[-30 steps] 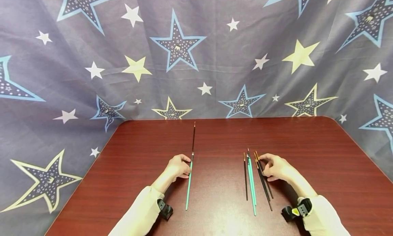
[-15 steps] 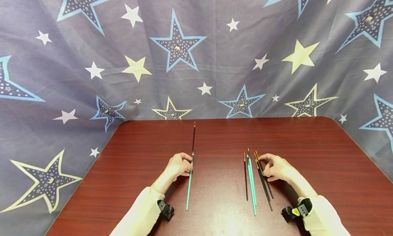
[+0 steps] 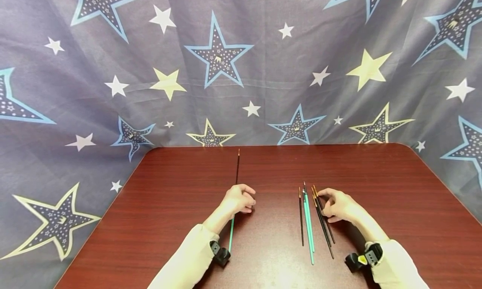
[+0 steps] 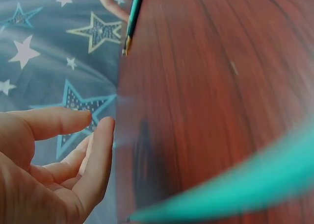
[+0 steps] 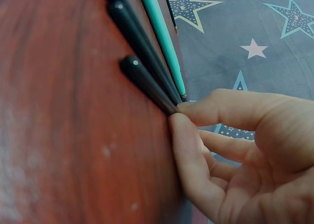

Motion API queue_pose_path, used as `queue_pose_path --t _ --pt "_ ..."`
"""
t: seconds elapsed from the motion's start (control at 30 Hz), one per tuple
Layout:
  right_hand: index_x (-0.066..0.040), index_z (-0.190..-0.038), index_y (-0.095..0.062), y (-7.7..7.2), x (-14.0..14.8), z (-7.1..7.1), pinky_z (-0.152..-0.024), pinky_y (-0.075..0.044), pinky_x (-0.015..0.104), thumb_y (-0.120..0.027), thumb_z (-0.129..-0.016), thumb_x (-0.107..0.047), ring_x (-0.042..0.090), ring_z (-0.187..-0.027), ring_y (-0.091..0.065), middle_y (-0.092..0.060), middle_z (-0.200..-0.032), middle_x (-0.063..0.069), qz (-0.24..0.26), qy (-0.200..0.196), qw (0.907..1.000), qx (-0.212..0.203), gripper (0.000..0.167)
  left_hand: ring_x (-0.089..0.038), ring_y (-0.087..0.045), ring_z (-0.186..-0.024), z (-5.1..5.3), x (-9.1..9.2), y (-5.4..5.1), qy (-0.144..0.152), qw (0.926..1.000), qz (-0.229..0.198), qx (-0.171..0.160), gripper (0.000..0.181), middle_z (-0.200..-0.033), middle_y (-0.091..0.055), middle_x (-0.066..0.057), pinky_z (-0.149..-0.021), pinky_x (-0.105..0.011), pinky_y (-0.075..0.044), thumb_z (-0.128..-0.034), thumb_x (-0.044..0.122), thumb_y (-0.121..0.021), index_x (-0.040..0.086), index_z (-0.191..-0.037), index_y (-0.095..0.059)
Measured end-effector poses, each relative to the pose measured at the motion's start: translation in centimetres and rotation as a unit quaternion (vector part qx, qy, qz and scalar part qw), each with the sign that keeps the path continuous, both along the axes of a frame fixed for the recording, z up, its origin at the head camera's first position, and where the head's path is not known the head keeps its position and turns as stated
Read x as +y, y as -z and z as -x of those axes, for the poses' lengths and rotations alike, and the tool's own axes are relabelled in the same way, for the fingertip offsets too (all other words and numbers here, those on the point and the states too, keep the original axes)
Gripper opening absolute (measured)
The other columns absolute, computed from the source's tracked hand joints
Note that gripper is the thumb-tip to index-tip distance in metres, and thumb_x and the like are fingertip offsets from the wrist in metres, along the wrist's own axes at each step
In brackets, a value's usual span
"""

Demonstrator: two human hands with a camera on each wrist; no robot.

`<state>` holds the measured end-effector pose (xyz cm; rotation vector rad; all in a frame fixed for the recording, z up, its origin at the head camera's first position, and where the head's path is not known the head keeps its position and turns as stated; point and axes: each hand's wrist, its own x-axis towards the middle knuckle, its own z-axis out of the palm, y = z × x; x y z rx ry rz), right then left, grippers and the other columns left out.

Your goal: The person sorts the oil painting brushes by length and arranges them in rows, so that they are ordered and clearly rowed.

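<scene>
My left hand (image 3: 238, 200) is over a teal brush (image 3: 231, 234), covering its upper part; a dark brush (image 3: 237, 167) lies end to end beyond it. In the left wrist view, a gap shows between that hand's (image 4: 64, 160) thumb and fingers, which hold nothing, and a blurred teal handle (image 4: 245, 185) crosses the lower right. My right hand (image 3: 340, 205) pinches the rightmost black brush (image 3: 330, 232) near its bristle end. The right wrist view shows thumb and finger meeting at this black brush (image 5: 147, 84).
Left of the right hand lie two more black brushes (image 3: 322, 222), teal brushes (image 3: 308, 230) and a thin dark brush (image 3: 301, 222). All rest on a reddish-brown table (image 3: 180, 172). Behind it hangs a grey cloth (image 3: 263, 80) with stars.
My left hand has left the teal brush's side and moved right, across it; its fingertips are now to the right of that brush. My right hand and its brushes look unmoved.
</scene>
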<state>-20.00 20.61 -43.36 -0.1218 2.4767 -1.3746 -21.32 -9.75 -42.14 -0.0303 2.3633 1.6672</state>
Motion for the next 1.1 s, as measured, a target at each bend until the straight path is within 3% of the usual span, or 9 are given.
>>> queue_pose_path --t 0.27,0.57,0.77,1.1 --pt "0.002 -0.124 -0.045 0.0 0.0 0.0 -0.056 -0.059 0.033 -0.051 -0.070 0.006 0.018 -0.069 -0.061 -0.049 -0.071 0.007 0.001 -0.002 1.0000 0.001 0.055 -0.015 -0.059 -0.056 0.0 3.0 0.1 0.015 0.9996 -0.025 -0.008 0.031 -0.075 -0.065 -0.012 -0.055 -0.030 -0.059 -0.0716 -0.011 -0.061 -0.008 -0.102 -0.058" --pt "0.003 -0.124 -0.045 -0.2 -0.1 -0.2 -0.056 -0.059 0.034 -0.052 -0.070 0.006 0.019 -0.072 -0.063 -0.051 -0.072 0.009 -0.003 -0.008 1.0000 0.004 0.054 -0.014 -0.056 -0.055 0.1 5.8 0.5 0.011 0.9982 -0.054 -0.024 0.028 -0.075 -0.066 -0.015 -0.055 -0.030 -0.059 -0.0719 -0.012 -0.064 -0.007 -0.100 -0.060" --pt "0.002 -0.124 -0.045 0.0 0.0 -0.1 -0.056 -0.059 0.034 -0.051 -0.070 0.006 0.018 -0.070 -0.062 -0.049 -0.072 0.008 -0.007 -0.003 1.0000 0.005 0.054 -0.016 -0.061 -0.059 0.2 7.6 0.8 0.005 0.9976 -0.063 -0.029 0.027 -0.075 -0.067 -0.013 -0.055 -0.029 -0.059 -0.0726 -0.011 -0.065 -0.006 -0.099 -0.061" --pt "0.003 -0.124 -0.045 0.0 -0.1 -0.1 -0.055 -0.058 0.034 -0.053 -0.070 0.007 0.018 -0.068 -0.062 -0.049 -0.072 0.008 0.000 -0.001 1.0000 0.000 0.055 -0.024 -0.067 -0.071 0.4 9.9 1.7 0.042 0.9934 -0.101 -0.036 0.029 -0.075 -0.066 -0.015 -0.061 -0.031 -0.059 -0.0737 -0.010 -0.065 -0.008 -0.102 -0.059"
